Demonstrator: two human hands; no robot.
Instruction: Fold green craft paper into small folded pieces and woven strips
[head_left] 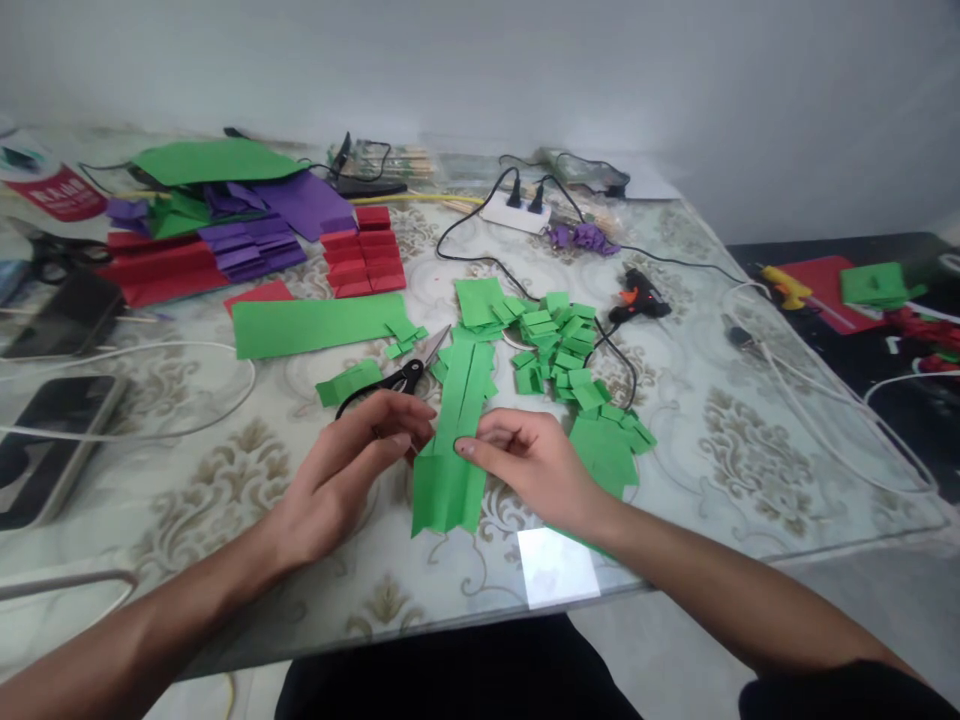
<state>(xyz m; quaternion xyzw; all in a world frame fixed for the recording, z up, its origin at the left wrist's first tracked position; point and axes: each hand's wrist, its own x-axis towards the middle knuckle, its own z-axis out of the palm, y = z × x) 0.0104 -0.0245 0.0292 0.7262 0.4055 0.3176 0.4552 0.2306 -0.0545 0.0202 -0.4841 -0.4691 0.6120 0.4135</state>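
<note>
1. At the far left edge, a red-and-white container [64, 190] is being cut off; two phones [56, 450] are lying before it, the nearer one cut off too.
2. Beside them, one pair of black-handled scissors [61, 258] is showing mainly its handles.
3. Coloured sheets [304, 205] are overlapping behind, too layered for counting.
4. The left hand [352, 465] is curling beside the strip's left edge, its fingertips partly hidden; I cannot tell whether its fingers are pinching anything.
5. A second pair of scissors [411, 374] is lying just beyond, its handles partly covered.
6. One green paper strip [451, 425] is lying between both hands on the table [675, 420]; its dark lengthwise line is reading as either slit or crease.
7. One power strip [514, 212] is carrying two plugs.
8. The right hand [536, 465] is pinching the strip, thumb on top, other fingers mostly hidden.
9. Small green pieces [559, 335] are piling up uncountably.
10. Two glue guns [640, 298], one black, one yellow, are resting rightmost.
</note>
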